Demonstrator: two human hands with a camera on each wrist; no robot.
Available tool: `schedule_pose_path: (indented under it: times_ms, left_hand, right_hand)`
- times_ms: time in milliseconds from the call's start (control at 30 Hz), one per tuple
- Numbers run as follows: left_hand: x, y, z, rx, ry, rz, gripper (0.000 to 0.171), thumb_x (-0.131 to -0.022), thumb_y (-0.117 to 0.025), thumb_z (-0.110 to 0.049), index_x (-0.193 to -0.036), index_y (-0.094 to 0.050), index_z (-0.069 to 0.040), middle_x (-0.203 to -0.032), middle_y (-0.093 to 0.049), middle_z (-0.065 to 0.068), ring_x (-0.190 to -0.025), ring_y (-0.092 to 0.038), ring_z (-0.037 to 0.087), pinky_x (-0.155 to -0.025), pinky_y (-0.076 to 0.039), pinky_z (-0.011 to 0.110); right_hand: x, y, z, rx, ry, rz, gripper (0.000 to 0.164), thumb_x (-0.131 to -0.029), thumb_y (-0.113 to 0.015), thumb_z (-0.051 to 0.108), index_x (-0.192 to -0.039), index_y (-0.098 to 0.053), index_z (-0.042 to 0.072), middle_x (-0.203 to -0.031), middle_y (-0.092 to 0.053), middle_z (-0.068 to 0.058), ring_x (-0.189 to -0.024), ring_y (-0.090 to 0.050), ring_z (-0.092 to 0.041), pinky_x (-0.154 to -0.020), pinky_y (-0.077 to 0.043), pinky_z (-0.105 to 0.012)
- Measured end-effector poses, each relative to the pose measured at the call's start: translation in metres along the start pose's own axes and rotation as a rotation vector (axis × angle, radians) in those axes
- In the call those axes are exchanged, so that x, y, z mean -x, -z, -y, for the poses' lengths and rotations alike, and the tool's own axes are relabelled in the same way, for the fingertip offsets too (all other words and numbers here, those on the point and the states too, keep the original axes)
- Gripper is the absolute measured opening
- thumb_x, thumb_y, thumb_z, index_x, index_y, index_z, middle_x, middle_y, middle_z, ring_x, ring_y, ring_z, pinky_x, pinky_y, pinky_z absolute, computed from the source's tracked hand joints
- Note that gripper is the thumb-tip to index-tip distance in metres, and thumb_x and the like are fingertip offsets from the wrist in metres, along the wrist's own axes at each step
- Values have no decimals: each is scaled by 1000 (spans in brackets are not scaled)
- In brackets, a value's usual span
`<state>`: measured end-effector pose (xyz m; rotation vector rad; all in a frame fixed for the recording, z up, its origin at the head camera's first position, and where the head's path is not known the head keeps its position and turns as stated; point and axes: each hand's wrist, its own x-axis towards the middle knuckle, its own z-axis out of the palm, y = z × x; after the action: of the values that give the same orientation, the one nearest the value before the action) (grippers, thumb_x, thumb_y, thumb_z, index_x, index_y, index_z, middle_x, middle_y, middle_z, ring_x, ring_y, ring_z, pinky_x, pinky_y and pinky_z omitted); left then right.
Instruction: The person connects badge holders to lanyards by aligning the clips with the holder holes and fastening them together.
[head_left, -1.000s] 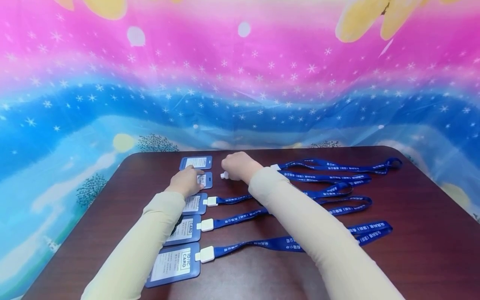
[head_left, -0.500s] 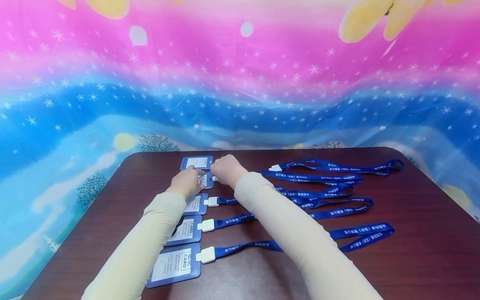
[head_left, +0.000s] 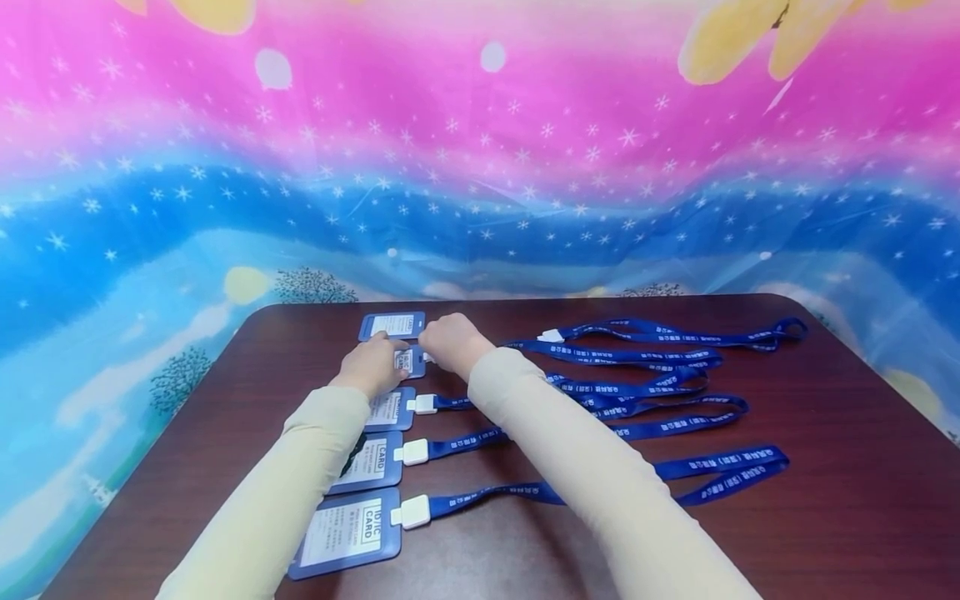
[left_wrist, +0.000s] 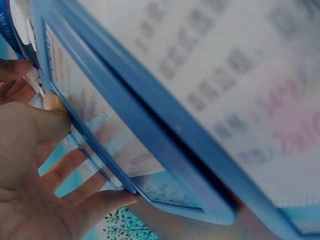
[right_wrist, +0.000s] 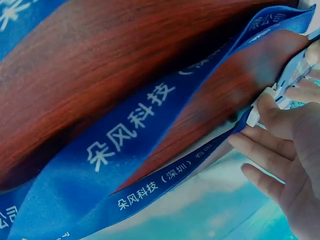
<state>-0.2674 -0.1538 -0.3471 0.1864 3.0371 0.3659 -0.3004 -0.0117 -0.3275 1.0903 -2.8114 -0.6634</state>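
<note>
In the head view, my left hand (head_left: 370, 364) pinches a blue badge holder (head_left: 405, 361), the second from the far end of a column of holders. Thumb and fingers lie on either side of it in the left wrist view. My right hand (head_left: 456, 343) is at the holder's slotted end. In the right wrist view, its thumb and fingers pinch the white clip (right_wrist: 253, 118) of a blue lanyard (right_wrist: 145, 112). The clip meets the holder's end; whether it is hooked through the slot cannot be seen.
Nearer me, badge holders (head_left: 348, 533) with lanyards (head_left: 495, 493) clipped on lie in a column. At the far end lies a holder (head_left: 393, 325) without a lanyard. A loose lanyard (head_left: 675, 335) with a white clip (head_left: 551, 336) lies back right. Patterned cloth (head_left: 480, 167) hangs behind the table (head_left: 840, 400).
My right hand has moved left, bringing the lanyard's clip from a gap away up to the holder's end. Since half a second ago it has barely moved. The left hand keeps its place.
</note>
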Motion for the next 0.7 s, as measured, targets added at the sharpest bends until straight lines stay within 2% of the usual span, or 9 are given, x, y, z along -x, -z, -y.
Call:
schedule_pose_path:
  times_ms: [267, 533, 700]
  left_hand:
    - [1, 2, 2, 26, -12, 16, 51, -95, -69, -20, -142, -55, -9, -148, -38, 27, -129, -47, 46, -104, -40, 57]
    - [-3, -2, 2, 35, -24, 32, 50, -96, -66, -19, -143, -53, -8, -151, -34, 29, -132, -43, 46, -105, -40, 56]
    - [-1, -2, 3, 39, -32, 23, 51, -96, -67, -19, -144, -52, -7, -149, -35, 30, -130, -45, 46, -104, -41, 56]
  right_hand:
    - [-4, -5, 3, 59, 33, -21, 21, -100, -61, 23, -116, -74, 18, -100, -74, 1, -86, -68, -14, -81, -56, -29]
    - [-5, -9, 2, 91, 35, 14, 21, -99, -64, 23, -117, -74, 20, -101, -73, 2, -87, -68, -13, -81, -56, -30]
    - [-8, -9, 6, 98, 27, 8, 21, -100, -62, 21, -117, -73, 20, -104, -72, 2, -90, -68, -13, -81, -56, -30]
